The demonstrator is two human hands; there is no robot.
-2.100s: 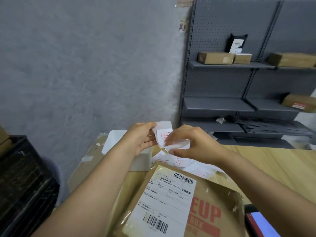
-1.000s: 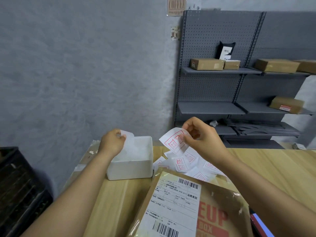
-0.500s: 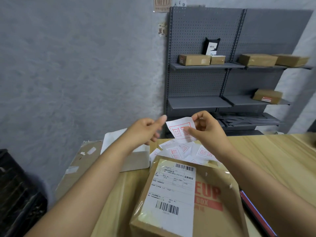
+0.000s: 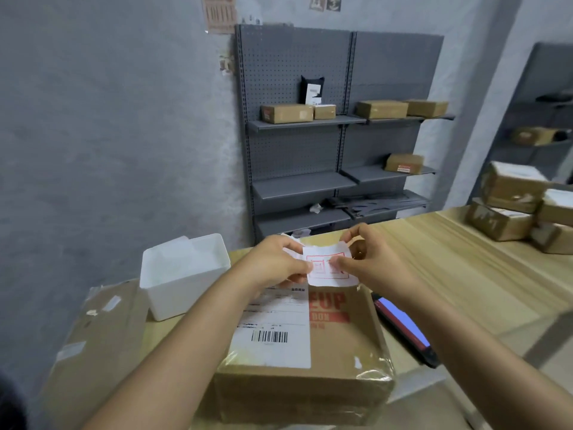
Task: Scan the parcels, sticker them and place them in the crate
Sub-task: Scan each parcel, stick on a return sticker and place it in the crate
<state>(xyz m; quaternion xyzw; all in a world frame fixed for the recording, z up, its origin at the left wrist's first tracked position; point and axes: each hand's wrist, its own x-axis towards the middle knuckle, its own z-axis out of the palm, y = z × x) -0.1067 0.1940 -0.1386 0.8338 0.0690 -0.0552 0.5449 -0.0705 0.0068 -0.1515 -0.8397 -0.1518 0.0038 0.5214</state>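
The room is evenly but dimly lit, soft and greyish, with no hard shadows. Plastic wrap on the parcel (image 4: 305, 364) below the hands glints near its right corner. Boxes (image 4: 514, 209) far right of the right hand (image 4: 369, 265) smear with motion blur. The shelving (image 4: 338, 128) beyond bows from wide-angle distortion.

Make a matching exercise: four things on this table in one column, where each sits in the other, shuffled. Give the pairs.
1. sticker
2. white tub
3. handheld scanner
4. stacked parcels

A. far right of the table
B. pinched between both hands
C. left of the labelled parcel
D. right of the labelled parcel, screen lit

Pairs: 1-B, 2-C, 3-D, 4-A
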